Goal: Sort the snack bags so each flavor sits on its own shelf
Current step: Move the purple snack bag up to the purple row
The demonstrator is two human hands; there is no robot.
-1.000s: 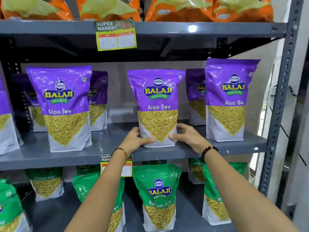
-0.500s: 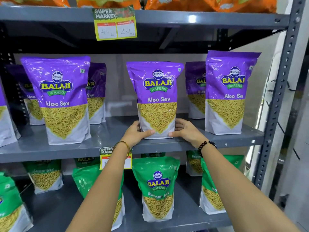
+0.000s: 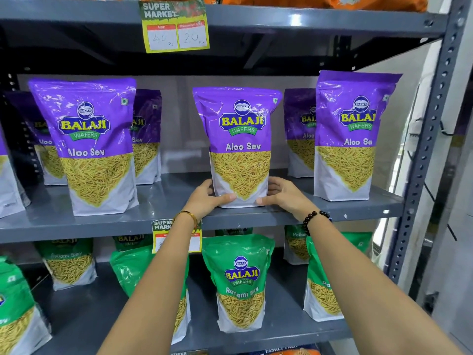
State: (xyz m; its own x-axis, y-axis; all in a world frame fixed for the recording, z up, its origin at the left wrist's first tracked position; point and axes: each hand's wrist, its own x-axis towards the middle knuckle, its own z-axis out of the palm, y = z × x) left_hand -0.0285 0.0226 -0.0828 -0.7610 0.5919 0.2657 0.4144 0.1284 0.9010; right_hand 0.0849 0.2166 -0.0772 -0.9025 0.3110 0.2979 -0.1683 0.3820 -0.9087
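Observation:
A purple Aloo Sev bag [image 3: 240, 147] stands upright near the front edge of the grey middle shelf [image 3: 163, 198]. My left hand [image 3: 207, 199] grips its lower left corner and my right hand [image 3: 284, 196] grips its lower right corner, thumbs across the front. Other purple Aloo Sev bags stand on the same shelf, one at the left [image 3: 94, 147] and one at the right [image 3: 350, 137], with more behind them. Green Ratlami Sev bags [image 3: 240, 280] fill the shelf below. Orange bags [image 3: 358, 1] line the top shelf.
A grey perforated upright post [image 3: 432, 139] bounds the rack on the right. Yellow price tags hang from the top shelf edge [image 3: 175, 29] and the middle shelf edge [image 3: 163, 235]. Gaps lie on the middle shelf either side of the held bag.
The bag and both hands sit a little farther back on the shelf. The view has tilted slightly downward, so less of the orange top row shows.

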